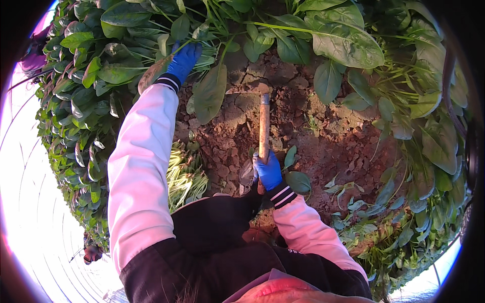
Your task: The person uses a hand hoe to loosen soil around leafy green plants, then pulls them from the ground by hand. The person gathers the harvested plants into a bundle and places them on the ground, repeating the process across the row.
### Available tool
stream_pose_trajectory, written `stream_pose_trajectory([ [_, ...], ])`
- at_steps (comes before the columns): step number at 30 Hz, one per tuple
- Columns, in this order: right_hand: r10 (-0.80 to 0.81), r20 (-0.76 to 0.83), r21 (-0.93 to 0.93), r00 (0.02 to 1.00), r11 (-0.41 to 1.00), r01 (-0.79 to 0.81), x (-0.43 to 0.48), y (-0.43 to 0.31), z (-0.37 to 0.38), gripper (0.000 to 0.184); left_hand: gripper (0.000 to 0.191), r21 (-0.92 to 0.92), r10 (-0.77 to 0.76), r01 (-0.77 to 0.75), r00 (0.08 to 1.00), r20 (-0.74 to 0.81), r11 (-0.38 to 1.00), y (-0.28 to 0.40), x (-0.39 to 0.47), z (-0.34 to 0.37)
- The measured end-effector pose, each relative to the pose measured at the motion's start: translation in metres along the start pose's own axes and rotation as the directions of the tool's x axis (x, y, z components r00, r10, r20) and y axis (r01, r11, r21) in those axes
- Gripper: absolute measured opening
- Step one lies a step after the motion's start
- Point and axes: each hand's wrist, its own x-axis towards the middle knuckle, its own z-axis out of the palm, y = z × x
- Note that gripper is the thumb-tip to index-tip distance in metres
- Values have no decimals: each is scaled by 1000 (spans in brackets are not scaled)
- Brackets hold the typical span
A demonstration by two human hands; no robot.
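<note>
My left hand (184, 61), in a blue glove, is closed around the stems of spinach plants (206, 58) at the edge of the standing leaves. Its fingertips are partly hidden among the foliage. In my right hand (268, 171), also gloved in blue, is the wooden handle of a sickle (264, 121). The sickle's soil-caked head points away from me, and its thin blade reaches left just above the cracked soil (242, 132). A broad spinach leaf (211, 94) hangs between my left hand and the blade, covering the blade's tip.
A heap of spinach with pale stems (185, 176) lies beneath my left forearm. Dense spinach (87, 125) grows along the left, and more leafy plants (428, 113) stand at the right. My shoe (247, 176) rests on the soil. Another person (36, 57) appears at the far left.
</note>
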Motion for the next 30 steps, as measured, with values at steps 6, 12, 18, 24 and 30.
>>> stream_pose_trajectory([
  [6,45,-49,-7,998,999,-46,-9,-9,-13,19,43,-223,36,46,936,349,974,-14,15,25],
  [12,75,-63,-46,995,996,-77,-18,-19,-26,17,34,-754,-89,259,962,260,604,-49,-4,26],
  [18,111,-25,-34,994,993,-112,-43,-36,-58,20,45,-660,288,-74,931,222,748,-54,-59,-89],
  [24,245,-3,55,970,968,-244,-86,-40,-101,18,56,-825,391,-220,920,1,521,-26,-79,-192],
  [30,260,-54,20,964,966,-259,-129,8,-137,30,67,-998,532,53,846,32,-26,5,-71,-272],
])
